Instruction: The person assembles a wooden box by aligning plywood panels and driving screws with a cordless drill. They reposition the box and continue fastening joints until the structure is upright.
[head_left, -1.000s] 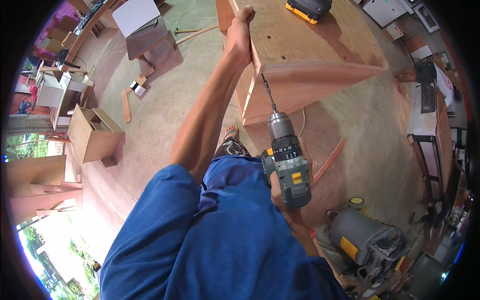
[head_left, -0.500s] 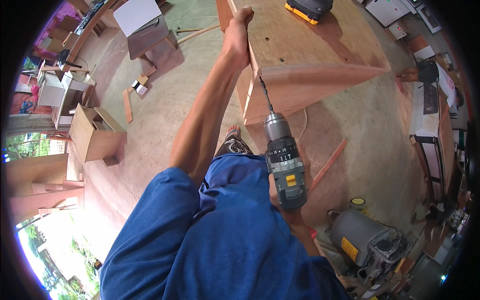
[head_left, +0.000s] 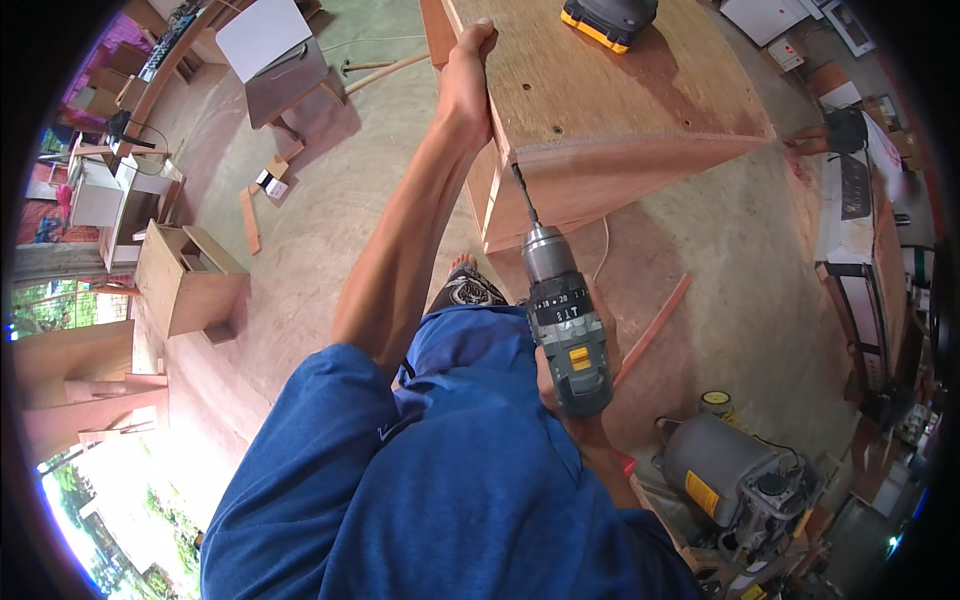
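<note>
A cordless drill (head_left: 568, 325) with a grey and black body and a yellow switch is gripped in my right hand (head_left: 609, 328), its handle hidden beneath it. The long dark drill bit (head_left: 527, 195) points away from me, its tip against the near left corner of a plywood box (head_left: 630, 185), just below the top panel. I cannot tell how deep the tip sits. Further up, my left hand (head_left: 468, 72) is closed around the box's left edge. Small dark holes or screw heads dot the top panel, where a black and yellow tool (head_left: 610, 22) rests, partly cut off.
A grey tank-like machine (head_left: 725, 470) stands at the lower right. A wood strip (head_left: 655, 328) lies on the floor beside the drill. To the left are an open wooden cabinet (head_left: 190, 280), a hammer (head_left: 365, 66) and a small table (head_left: 285, 90). Another person (head_left: 850, 135) is at the far right.
The view has shifted a little, moving the box slightly left and down in it. The drill sits a touch nearer the box edge, with slightly less bit showing. Both hands keep their hold.
</note>
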